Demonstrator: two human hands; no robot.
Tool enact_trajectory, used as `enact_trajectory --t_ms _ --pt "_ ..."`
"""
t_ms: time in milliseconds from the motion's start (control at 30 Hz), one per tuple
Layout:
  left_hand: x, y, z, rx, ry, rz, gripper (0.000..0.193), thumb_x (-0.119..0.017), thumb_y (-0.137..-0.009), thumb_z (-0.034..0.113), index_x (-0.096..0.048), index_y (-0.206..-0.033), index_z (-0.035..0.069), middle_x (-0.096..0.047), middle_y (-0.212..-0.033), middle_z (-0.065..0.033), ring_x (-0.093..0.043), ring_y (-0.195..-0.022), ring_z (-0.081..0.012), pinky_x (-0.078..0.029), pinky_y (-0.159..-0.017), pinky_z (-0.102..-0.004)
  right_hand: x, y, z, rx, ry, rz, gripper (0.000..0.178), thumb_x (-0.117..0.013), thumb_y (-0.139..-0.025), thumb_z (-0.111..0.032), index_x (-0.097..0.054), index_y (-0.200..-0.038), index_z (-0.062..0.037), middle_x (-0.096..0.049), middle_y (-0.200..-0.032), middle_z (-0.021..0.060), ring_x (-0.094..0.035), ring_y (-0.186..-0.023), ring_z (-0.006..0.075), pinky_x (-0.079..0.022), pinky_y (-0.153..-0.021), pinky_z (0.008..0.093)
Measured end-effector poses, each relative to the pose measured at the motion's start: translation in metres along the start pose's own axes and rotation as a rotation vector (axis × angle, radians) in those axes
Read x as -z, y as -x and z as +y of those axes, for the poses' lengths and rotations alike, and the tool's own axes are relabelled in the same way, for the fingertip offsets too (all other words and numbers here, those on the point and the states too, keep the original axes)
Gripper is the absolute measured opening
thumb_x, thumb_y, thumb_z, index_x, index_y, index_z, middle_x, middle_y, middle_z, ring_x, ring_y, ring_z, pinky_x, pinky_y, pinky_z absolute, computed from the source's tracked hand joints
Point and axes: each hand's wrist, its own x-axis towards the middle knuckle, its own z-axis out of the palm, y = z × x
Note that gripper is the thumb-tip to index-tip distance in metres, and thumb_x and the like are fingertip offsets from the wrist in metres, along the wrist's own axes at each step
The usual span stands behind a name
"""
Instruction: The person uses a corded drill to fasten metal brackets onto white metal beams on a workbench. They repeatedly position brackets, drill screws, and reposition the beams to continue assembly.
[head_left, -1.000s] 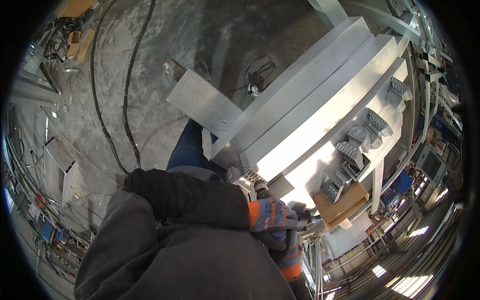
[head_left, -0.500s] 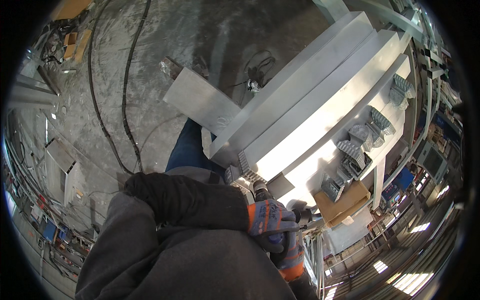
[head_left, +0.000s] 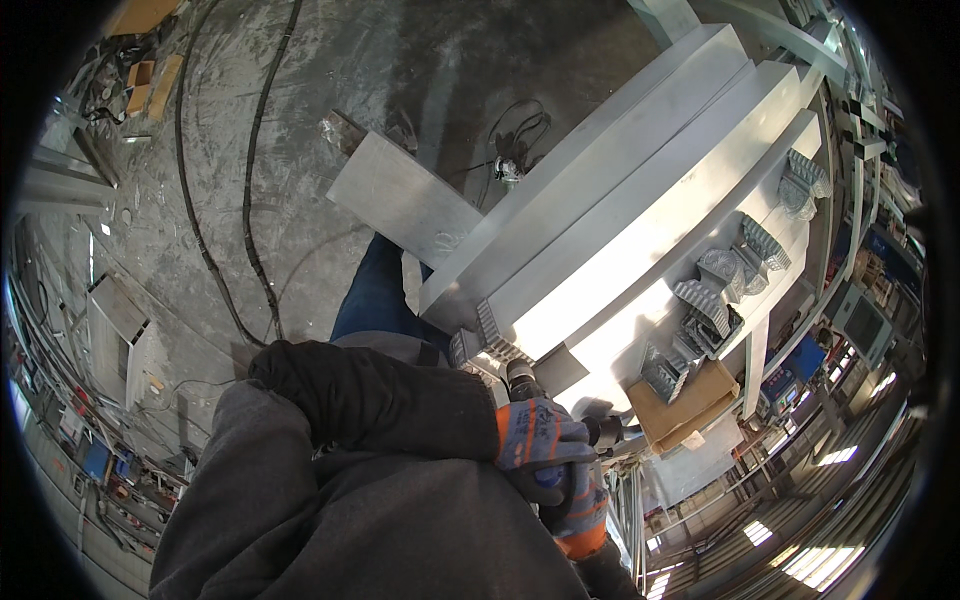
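My left hand (head_left: 543, 440), in a grey and orange work glove, is closed around a black tool (head_left: 521, 378) whose full shape the gloves hide. Just below it, my right hand (head_left: 583, 512), gloved alike, is wrapped round the same tool, its fingers partly covered. The tool's dark round front end lies beside a ribbed metal corner bracket (head_left: 487, 330) at the near end of long silvery metal bars (head_left: 600, 235). From the tool's other side a black cylindrical part (head_left: 604, 433) sticks out to the right.
Several ribbed metal brackets (head_left: 706, 305) lie on the right side of the work surface, near a brown cardboard box (head_left: 690, 408). A short flat bar (head_left: 400, 195) juts out left by my leg. Black cables (head_left: 255, 180) cross the concrete floor.
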Motion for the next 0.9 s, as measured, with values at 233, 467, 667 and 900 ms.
enact_trajectory --t_ms 233,467,667,900 --pt "0.001 -0.004 0.001 -0.033 0.016 -0.004 0.077 -0.07 -0.086 0.066 -0.059 -0.134 0.007 -0.063 -0.121 -0.0172 -0.068 -0.107 -0.0317 -0.057 -0.088 -0.0455 -0.013 0.0 0.013 0.001 -0.067 -0.018 0.061 -0.07 -0.086 -0.019 -0.046 -0.14 -0.0008 -0.068 -0.107 0.0241 -0.069 -0.091 0.0481 -0.056 -0.069 0.0531" --pt "0.001 -0.005 -0.001 -0.099 -0.009 0.061 0.074 -0.069 -0.087 0.065 -0.061 -0.131 0.005 -0.064 -0.12 -0.0169 -0.069 -0.104 -0.0313 -0.058 -0.088 -0.045 -0.016 0.003 0.013 0.009 -0.082 -0.015 0.062 -0.071 -0.086 -0.02 -0.046 -0.14 -0.0009 -0.068 -0.108 0.024 -0.069 -0.091 0.0476 -0.056 -0.069 0.0528" --pt "0.005 -0.007 0.005 -0.069 -0.01 0.072 0.074 -0.072 -0.084 0.062 -0.062 -0.13 0.005 -0.066 -0.118 -0.0168 -0.071 -0.101 -0.0328 -0.058 -0.087 -0.0461 -0.002 0.003 0.006 -0.007 0.023 -0.029 0.065 -0.075 -0.087 -0.029 -0.048 -0.139 -0.0016 -0.068 -0.106 0.0232 -0.069 -0.089 0.046 -0.057 -0.069 0.0511" --pt "0.008 -0.009 0.001 -0.088 0.08 0.086 0.074 -0.073 -0.084 0.062 -0.063 -0.13 0.005 -0.065 -0.119 -0.0169 -0.07 -0.103 -0.0327 -0.058 -0.087 -0.045 -0.002 0.0 0.009 0.006 0.047 -0.06 0.066 -0.075 -0.082 -0.024 -0.049 -0.138 -0.0008 -0.067 -0.105 0.0236 -0.068 -0.087 0.0451 -0.057 -0.068 0.0508"
